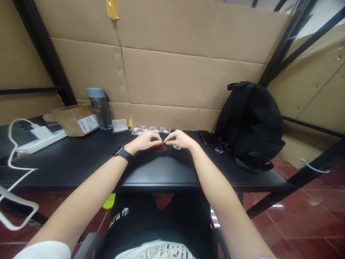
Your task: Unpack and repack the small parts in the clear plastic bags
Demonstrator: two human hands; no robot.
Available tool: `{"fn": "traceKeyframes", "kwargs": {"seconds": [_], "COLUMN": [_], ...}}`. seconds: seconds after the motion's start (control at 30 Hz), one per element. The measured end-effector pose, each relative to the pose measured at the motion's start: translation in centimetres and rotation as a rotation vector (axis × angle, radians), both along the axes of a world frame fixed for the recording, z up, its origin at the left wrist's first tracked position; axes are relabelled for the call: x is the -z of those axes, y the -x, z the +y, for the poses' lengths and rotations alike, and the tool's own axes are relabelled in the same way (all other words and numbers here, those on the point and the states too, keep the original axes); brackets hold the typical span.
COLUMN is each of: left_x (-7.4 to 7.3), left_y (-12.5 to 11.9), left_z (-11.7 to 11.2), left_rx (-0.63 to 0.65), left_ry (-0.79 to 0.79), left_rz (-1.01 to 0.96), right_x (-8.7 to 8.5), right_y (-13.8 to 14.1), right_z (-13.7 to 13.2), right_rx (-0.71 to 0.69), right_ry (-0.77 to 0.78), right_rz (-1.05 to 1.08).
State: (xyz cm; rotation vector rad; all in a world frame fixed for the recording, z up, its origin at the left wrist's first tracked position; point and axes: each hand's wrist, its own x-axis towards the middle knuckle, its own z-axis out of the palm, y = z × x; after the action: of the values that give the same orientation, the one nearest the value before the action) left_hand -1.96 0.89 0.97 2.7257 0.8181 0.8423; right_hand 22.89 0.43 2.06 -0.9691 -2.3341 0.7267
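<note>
My left hand point(147, 141), with a black watch point(123, 153) on its wrist, is closed in a pinch above the middle of the desk. Red cord point(157, 146) shows under its fingertips. Thumb and fingers of my right hand point(179, 139) also pinch together, almost meeting the left fingertips. Between them is a small shiny and dark piece point(163, 143), too small to name, with a short red end hanging below it. A small clear, shiny item point(176, 147) lies beneath the right fingers. Just behind the hands, several small clear packets point(149, 129) lie in a row.
On the left are a power strip point(40, 142) with a white cable, a cardboard box point(72, 120) and a water bottle point(101, 109). A white packet point(120, 125) lies beside the bottle. A black backpack point(250, 122), dark flat case point(207, 137) and small keyring point(219, 150) are right.
</note>
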Motion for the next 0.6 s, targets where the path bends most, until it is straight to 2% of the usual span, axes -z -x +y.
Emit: {"fn": "traceKeyframes", "kwargs": {"seconds": [0.1,0.3,0.6], "left_x": [-0.11,0.45,0.54], "left_y": [-0.71,-1.07,-0.87], "left_z": [-0.71,-0.53,-0.02], "left_rx": [0.073,0.108,0.137], "left_ry": [0.071,0.158,0.139], "left_rz": [-0.05,-0.08,-0.024], "right_x": [0.01,-0.34,-0.93], "right_y": [-0.08,0.05,-0.55], "right_z": [0.09,-0.24,-0.74], "right_rx": [-0.011,-0.068,-0.116], "right_ry": [0.021,0.049,0.162], "right_rz": [0.062,0.091,-0.017]}}
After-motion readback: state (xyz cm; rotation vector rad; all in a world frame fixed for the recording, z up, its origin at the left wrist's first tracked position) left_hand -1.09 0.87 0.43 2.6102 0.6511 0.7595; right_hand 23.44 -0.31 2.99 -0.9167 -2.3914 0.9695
